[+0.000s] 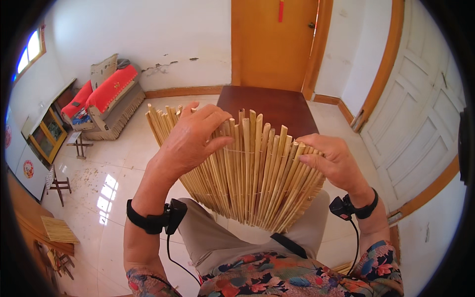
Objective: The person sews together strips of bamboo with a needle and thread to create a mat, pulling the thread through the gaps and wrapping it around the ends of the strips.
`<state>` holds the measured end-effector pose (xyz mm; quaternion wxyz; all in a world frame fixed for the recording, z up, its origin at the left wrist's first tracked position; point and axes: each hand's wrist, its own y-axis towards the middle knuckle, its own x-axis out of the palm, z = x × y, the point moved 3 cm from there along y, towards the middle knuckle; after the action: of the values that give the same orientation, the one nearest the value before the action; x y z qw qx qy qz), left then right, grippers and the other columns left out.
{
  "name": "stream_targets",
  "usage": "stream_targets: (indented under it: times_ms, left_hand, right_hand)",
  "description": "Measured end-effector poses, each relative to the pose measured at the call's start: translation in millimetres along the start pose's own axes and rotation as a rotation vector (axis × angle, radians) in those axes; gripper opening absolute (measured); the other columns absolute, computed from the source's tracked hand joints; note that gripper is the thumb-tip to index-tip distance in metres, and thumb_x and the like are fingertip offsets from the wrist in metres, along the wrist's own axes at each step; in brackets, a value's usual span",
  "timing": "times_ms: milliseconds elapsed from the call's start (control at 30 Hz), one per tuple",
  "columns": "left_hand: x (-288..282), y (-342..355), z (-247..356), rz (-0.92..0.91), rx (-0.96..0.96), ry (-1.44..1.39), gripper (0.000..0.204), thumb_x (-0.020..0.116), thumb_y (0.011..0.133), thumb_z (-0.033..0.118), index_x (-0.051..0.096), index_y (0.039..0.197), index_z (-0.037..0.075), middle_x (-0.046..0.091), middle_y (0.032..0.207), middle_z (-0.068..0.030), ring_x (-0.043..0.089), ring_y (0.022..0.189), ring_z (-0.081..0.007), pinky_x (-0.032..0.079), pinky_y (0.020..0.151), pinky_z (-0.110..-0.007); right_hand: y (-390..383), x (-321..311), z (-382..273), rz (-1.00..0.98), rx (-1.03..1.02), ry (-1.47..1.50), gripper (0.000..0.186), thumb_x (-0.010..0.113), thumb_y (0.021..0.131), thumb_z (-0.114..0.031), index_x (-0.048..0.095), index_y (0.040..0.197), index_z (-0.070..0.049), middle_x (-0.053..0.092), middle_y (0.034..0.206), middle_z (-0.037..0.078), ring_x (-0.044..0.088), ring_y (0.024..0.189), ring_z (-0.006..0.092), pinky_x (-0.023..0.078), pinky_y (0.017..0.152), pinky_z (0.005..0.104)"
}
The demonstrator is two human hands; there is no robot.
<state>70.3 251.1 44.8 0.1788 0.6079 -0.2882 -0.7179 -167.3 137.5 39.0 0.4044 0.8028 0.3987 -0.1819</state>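
A mat of pale yellow reed sticks (252, 178), bound by thin cross threads, stands curved above my lap with uneven cut ends along its top. My left hand (198, 138) grips its upper left part, fingers curled over the tops of the sticks and thumb against their near side. My right hand (326, 161) holds the upper right edge, thumb pressed on the sticks. Black bands with small devices and cables are on both wrists. A dark red-brown table (269, 101) stands just beyond the mat.
A sofa with red covers (111, 91) is at the back left, near small folding stools (76, 143) and a yellow-framed cabinet (48, 133). Scattered bits (91, 175) lie on the tiled floor. A wooden door (269, 47) is behind the table; a white door (410, 114) is at right.
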Motion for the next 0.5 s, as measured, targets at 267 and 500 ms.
stream_targets:
  times_ms: [267,500]
  left_hand:
    - [-8,-5,-31,0.013,-0.101,-0.118,0.032,0.072,0.073,0.020,0.061,0.098,0.002,0.062,0.094,-0.0105,0.056,0.091,-0.0272,0.040,0.087,-0.037]
    - [81,-25,-38,-0.281,-0.173,-0.182,0.036,0.076,0.068,0.028,0.067,0.095,0.005,0.067,0.087,-0.0089,0.060,0.086,-0.0264,0.039,0.087,-0.037]
  right_hand:
    - [35,24,23,-0.047,-0.082,-0.005,0.023,0.059,0.083,-0.006,0.059,0.105,0.003,0.065,0.094,0.013,0.063,0.081,0.0213,0.048,0.075,0.0277]
    - [-24,85,105,-0.060,0.048,0.031,0.025,0.059,0.084,-0.005,0.059,0.109,-0.002,0.061,0.097,0.013,0.061,0.089,0.0250,0.048,0.077,0.0294]
